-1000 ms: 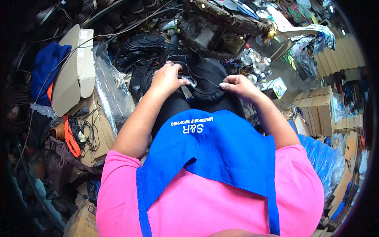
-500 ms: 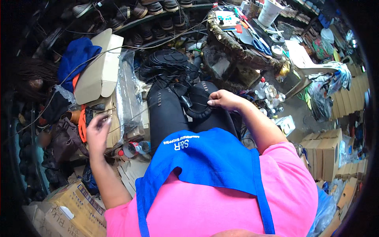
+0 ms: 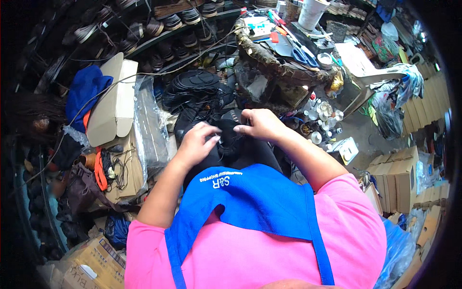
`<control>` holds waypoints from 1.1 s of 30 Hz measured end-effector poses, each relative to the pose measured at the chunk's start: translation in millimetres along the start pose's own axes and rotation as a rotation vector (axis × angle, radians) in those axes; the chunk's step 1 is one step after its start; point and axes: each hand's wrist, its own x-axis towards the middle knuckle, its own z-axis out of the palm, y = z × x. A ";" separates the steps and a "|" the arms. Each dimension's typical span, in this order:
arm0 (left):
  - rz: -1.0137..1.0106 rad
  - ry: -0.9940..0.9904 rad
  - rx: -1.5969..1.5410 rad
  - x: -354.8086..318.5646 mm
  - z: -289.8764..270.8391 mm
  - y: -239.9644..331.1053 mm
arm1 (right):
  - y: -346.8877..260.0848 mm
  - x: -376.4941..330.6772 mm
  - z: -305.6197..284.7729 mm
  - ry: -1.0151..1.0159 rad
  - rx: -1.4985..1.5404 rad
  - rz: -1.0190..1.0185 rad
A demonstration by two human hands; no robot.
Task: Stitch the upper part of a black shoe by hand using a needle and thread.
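Half a second before, the left hand (image 3: 195, 143) had been out at the far left among the clutter on the cardboard; it had since come back to the lap and lay on the black shoe (image 3: 230, 142), so both hands were on the work again. Its fingers curled together over the shoe's left side, pressing on the dark material, though whether they pinched anything small could not be told. Meanwhile the right hand (image 3: 260, 124) had stayed on the shoe's far right edge, fingers bent and closed on the rim. That black shoe rested on the person's lap just beyond the blue apron (image 3: 255, 202). Left of it lay a clear plastic bag (image 3: 149, 130) and a tan cardboard box (image 3: 113, 103); farther off, a cluttered workbench (image 3: 284, 58) held blue-handled scissors (image 3: 304, 55)
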 end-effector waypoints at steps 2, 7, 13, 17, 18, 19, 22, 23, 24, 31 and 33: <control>-0.075 -0.109 -0.069 21.7 15.1 3.2 | -5.4 -8.5 -4.0 -0.074 -0.088 0.070; 0.031 -0.251 -0.095 55.7 48.8 -11.5 | 20.8 -9.7 16.1 -0.302 0.194 -0.005; -0.003 -0.425 -0.213 70.8 53.3 -30.1 | 18.6 -34.9 -6.1 -0.340 0.369 0.017; -0.194 -0.568 -0.557 75.4 49.0 -49.1 | 20.5 -48.8 -26.0 -0.169 0.745 0.141; -0.235 -0.600 -0.629 76.3 44.6 -50.7 | 25.2 -45.2 -23.5 -0.157 0.697 0.152; -0.244 -0.629 -0.707 79.4 42.2 -51.9 | 32.6 -42.1 -15.6 -0.070 0.617 0.047; -0.202 -0.682 -0.669 83.3 38.0 -49.8 | 34.4 -37.4 -4.1 -0.007 0.387 -0.084; -0.206 -0.680 -0.677 83.7 37.8 -50.1 | 32.0 -35.2 -2.4 -0.024 0.243 -0.122; -0.193 -0.681 -0.645 84.1 37.8 -50.3 | 31.9 -32.6 0.3 -0.032 0.242 -0.121; -0.191 -0.706 -0.595 84.0 33.5 -45.3 | 27.2 -21.9 6.9 -0.050 0.059 -0.132; -0.200 -0.703 -0.595 83.2 34.5 -44.8 | 22.7 -21.0 5.4 -0.049 0.041 -0.108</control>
